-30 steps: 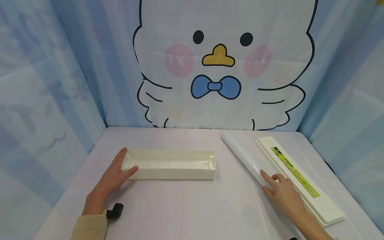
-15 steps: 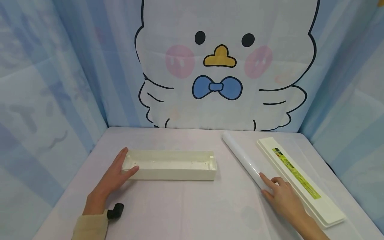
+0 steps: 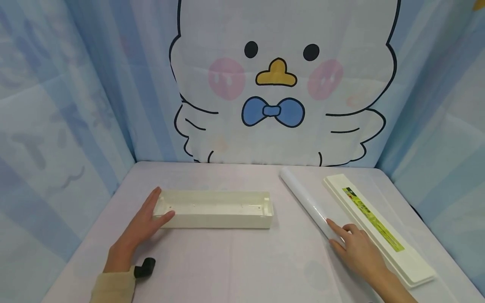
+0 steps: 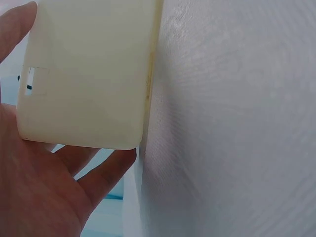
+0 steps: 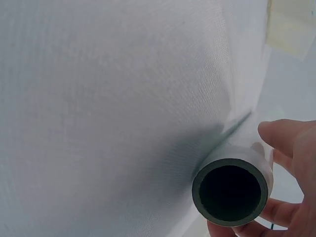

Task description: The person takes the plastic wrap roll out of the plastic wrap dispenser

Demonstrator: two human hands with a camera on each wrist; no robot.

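Observation:
A long cream plastic box (image 3: 216, 221), its top uncovered, lies crosswise at the left of the table. My left hand (image 3: 138, 227) holds its left end, thumb over the near rim and fingers at the far side; the left wrist view shows the flat box end (image 4: 89, 89) against the palm. On the right, my right hand (image 3: 360, 250) grips the near part of a white, glossy roll of plastic wrap (image 3: 303, 195), which lies slanted. Its hollow near end faces the right wrist camera, with the fingers (image 5: 280, 136) on both sides of the roll.
Just right of the roll lies a long cream lid (image 3: 411, 263) with a yellow-green label (image 3: 373, 219). The table (image 3: 246, 261) is covered in pale cloth. Behind it hangs a curtain (image 3: 273, 139) with a cartoon bird; more curtains flank both sides.
The right hand has shifted very slightly toward the near end of the roll. The left hand and the box stay where they were.

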